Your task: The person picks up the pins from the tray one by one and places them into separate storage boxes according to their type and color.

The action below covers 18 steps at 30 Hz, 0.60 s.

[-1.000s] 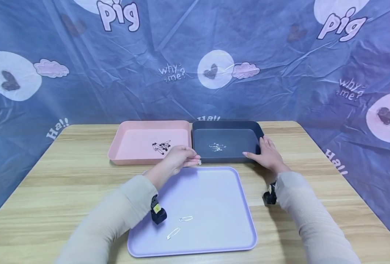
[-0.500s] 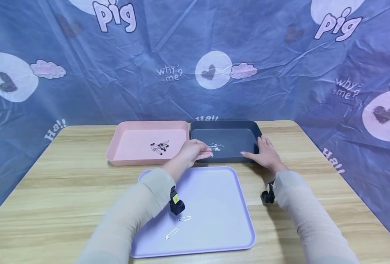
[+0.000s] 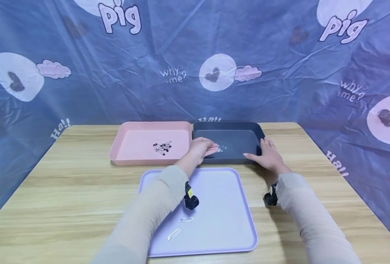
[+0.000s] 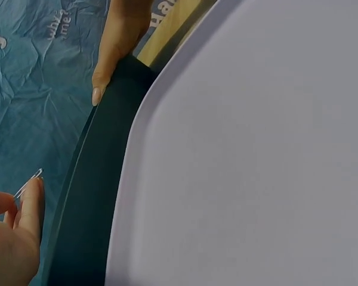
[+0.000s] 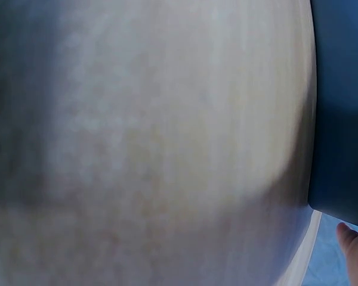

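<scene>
My left hand (image 3: 199, 148) reaches over the front rim of the dark blue tray (image 3: 236, 137). Between thumb and fingers it pinches a silver safety pin, which shows in the left wrist view as a thin bright pin (image 4: 30, 182). Right by the fingertips lie several silver safety pins (image 3: 222, 147) on the tray's floor, partly hidden by the hand. My right hand (image 3: 269, 157) rests at the tray's front right corner, its thumb stretched over the front rim and its fingers along the right wall.
A pink tray (image 3: 132, 145) stands left of the dark one, with several black safety pins (image 3: 162, 147) inside. Nearer is a lavender tray (image 3: 218, 209), bearing two silver safety pins, one farther (image 3: 186, 220) and one nearer (image 3: 173, 234). A printed blue cloth (image 3: 181, 95) hangs behind the wooden table.
My left hand has moved right with the pinched safety pin, from before the gap between the back trays to over the dark tray's pins. The right hand has stayed at the corner.
</scene>
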Available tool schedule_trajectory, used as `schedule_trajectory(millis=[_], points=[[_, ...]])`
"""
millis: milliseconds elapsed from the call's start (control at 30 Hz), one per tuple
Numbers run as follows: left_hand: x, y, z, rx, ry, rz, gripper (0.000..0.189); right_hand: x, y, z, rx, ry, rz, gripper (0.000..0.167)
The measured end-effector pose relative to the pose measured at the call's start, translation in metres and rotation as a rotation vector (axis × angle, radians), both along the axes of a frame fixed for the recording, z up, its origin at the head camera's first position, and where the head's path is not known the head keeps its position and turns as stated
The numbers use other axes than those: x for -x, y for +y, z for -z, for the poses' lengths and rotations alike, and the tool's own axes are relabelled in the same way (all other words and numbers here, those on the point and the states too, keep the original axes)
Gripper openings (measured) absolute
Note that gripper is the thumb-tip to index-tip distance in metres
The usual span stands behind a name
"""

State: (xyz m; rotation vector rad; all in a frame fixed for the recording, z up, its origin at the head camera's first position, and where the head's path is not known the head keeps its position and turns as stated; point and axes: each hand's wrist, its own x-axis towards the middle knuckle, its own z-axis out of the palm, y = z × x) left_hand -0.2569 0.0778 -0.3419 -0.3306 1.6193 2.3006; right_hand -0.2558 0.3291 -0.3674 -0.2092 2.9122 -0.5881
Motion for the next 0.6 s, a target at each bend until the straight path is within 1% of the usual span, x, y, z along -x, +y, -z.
schedule_trajectory(millis=[100,200,267,367,400,433,467,500,533,567,600], points=[[0.003,0.004,0.003,-0.007,-0.003,-0.02,0.025,-0.001,0.0,0.0,0.002,0.002,0.001,0.108],[0.003,0.008,0.003,-0.028,-0.017,-0.035,0.026,-0.001,0.0,-0.001,0.003,0.006,-0.006,0.108],[0.001,0.01,-0.002,-0.026,-0.018,-0.038,0.024,-0.002,-0.001,-0.001,0.003,0.006,-0.008,0.107],[-0.006,0.015,-0.013,0.009,-0.025,-0.045,0.025,-0.003,-0.001,-0.001,0.003,0.011,-0.01,0.107],[-0.007,0.017,-0.015,0.027,-0.031,-0.05,0.026,-0.003,-0.001,0.0,0.003,0.012,-0.012,0.107],[-0.006,0.02,-0.014,0.04,-0.036,-0.059,0.027,-0.003,-0.001,0.0,0.003,0.012,-0.014,0.107],[-0.004,0.023,-0.011,0.056,-0.044,-0.07,0.027,-0.003,0.0,0.0,0.004,0.012,-0.015,0.107],[0.002,0.027,-0.004,0.075,-0.058,-0.085,0.027,-0.004,0.0,0.001,0.003,0.012,-0.017,0.107],[0.005,0.031,0.001,0.088,-0.056,-0.104,0.026,-0.004,0.0,0.001,0.004,0.014,-0.017,0.107],[0.021,0.036,0.024,0.085,-0.043,-0.118,0.023,-0.004,0.001,0.001,0.004,0.014,-0.016,0.107],[0.041,0.042,0.051,0.081,-0.039,-0.135,0.021,-0.004,0.001,0.001,0.004,0.015,-0.017,0.107]])
